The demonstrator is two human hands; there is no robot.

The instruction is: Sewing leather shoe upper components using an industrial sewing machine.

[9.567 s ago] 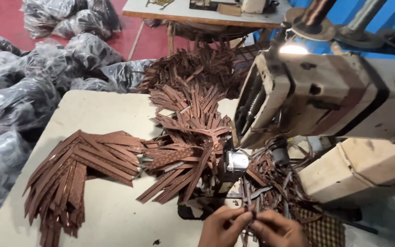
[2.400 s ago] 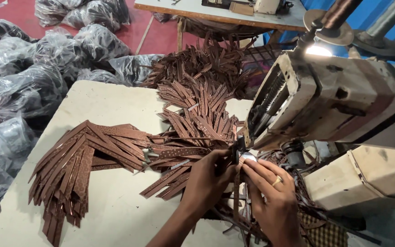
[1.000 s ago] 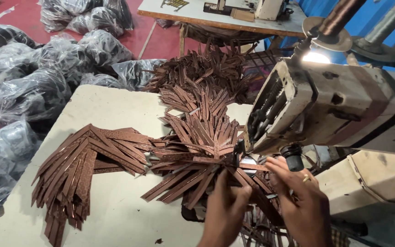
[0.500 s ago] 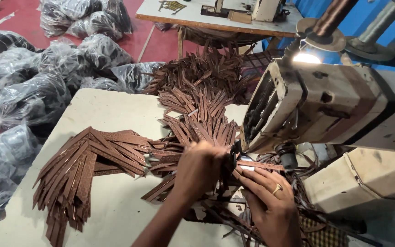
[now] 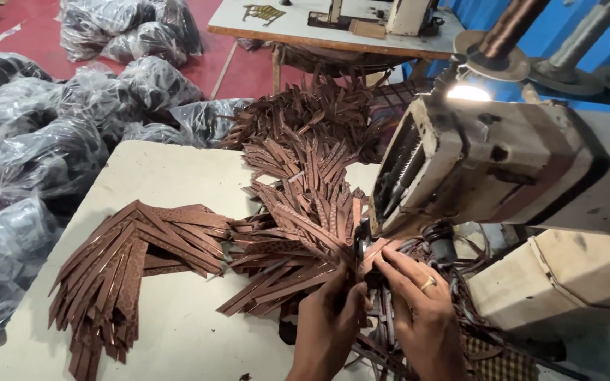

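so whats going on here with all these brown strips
A person sits at a sewing machine, both hands at its needle end. The left hand presses on a bunch of brown strips chained together in a fan, and the right hand, with a ring on one finger, feeds a strip under the needle. More strips lie in a pile on the white table. Plastic bags sit on the floor beyond.

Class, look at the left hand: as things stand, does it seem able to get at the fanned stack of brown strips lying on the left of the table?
Probably yes. The left hand rests by the sewing machine, and only bare table lies toward the fanned stack.
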